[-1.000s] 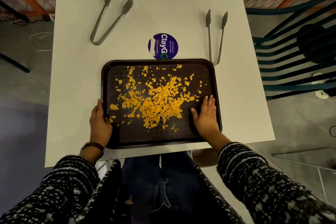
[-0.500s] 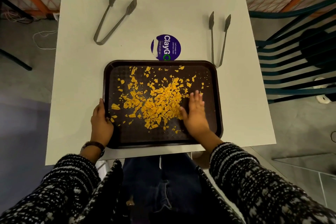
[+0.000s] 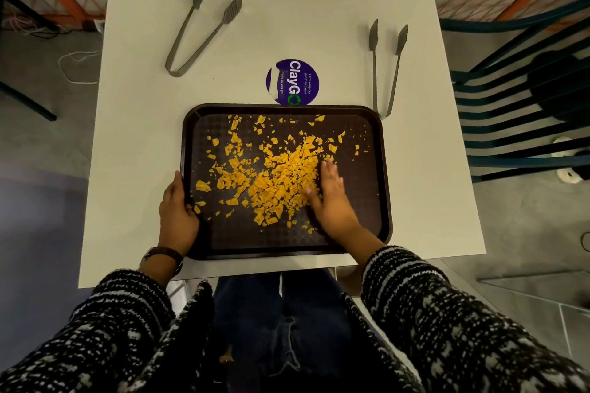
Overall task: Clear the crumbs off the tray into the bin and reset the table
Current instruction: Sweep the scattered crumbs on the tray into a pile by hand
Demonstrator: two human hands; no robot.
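Head view, first voice: Where was the tray point(image 3: 364, 195) sitting?

Second voice: At the near edge of the white desk point(image 3: 287, 9), its far rim meeting a round purple ClayGo sticker point(image 3: 293, 81).

First voice: And the crumbs point(image 3: 281, 175)?

Second voice: All on the tray floor, orange, heaped thickest in the middle and thinner toward the far and left rims.

First voice: The hands?

Second voice: The left hand point(image 3: 177, 210) was clamped on the tray's left rim, thumb lying inside it. The right hand point(image 3: 330, 198) lay flat on the tray floor, fingers straight and together, touching the heap's right edge.

First voice: Anything else?

Second voice: One pair of metal tongs point(image 3: 209, 40) lay far left on the desk, arms spread. A second pair point(image 3: 374, 73) lay at right, hinge end just beside the tray's far right corner. A teal slatted chair point(image 3: 517, 124) stood right of the desk.
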